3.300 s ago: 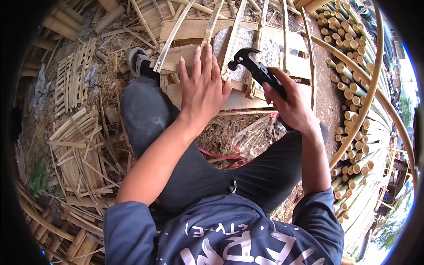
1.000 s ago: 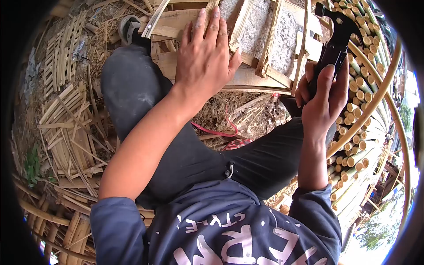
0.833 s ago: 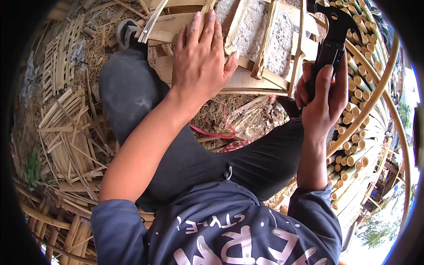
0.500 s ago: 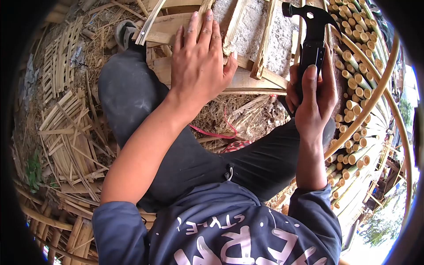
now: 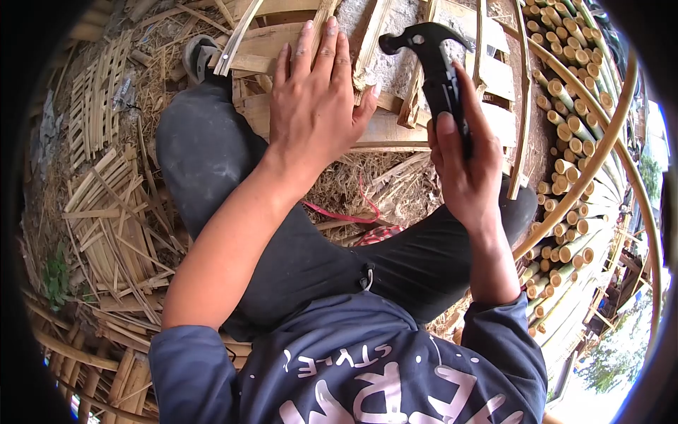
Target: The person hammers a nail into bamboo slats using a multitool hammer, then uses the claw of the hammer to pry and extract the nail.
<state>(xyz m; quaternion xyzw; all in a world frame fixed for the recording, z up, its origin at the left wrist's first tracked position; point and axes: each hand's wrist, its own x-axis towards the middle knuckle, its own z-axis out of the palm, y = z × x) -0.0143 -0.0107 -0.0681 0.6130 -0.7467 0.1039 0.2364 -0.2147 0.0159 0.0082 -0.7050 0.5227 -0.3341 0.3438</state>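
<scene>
Fingers stretched forward, my left hand (image 5: 316, 106) lies flat over a wooden strip (image 5: 325, 13) and the slatted wooden frame (image 5: 265, 44). My right hand (image 5: 466, 155) is wrapped round the handle of a black claw hammer (image 5: 432, 60). The hammer's head is raised over the frame, to the right of my left hand, with its face toward the left. Under the strips lies a rough grey slab (image 5: 395, 60). Another strip (image 5: 239, 35), with a nail head near its end, lies left of my left hand.
Cut bamboo poles (image 5: 565, 134) are stacked at the right, crossed by a long curved pole (image 5: 590, 173). Split bamboo pieces (image 5: 116, 226) and a woven lattice panel (image 5: 99, 99) lie at the left. A pink strap (image 5: 346, 216) lies on straw between my legs.
The hammer in my right hand has swung from the far right, over the bamboo stack, leftward to above the frame. My left hand has stayed almost in place on the frame.
</scene>
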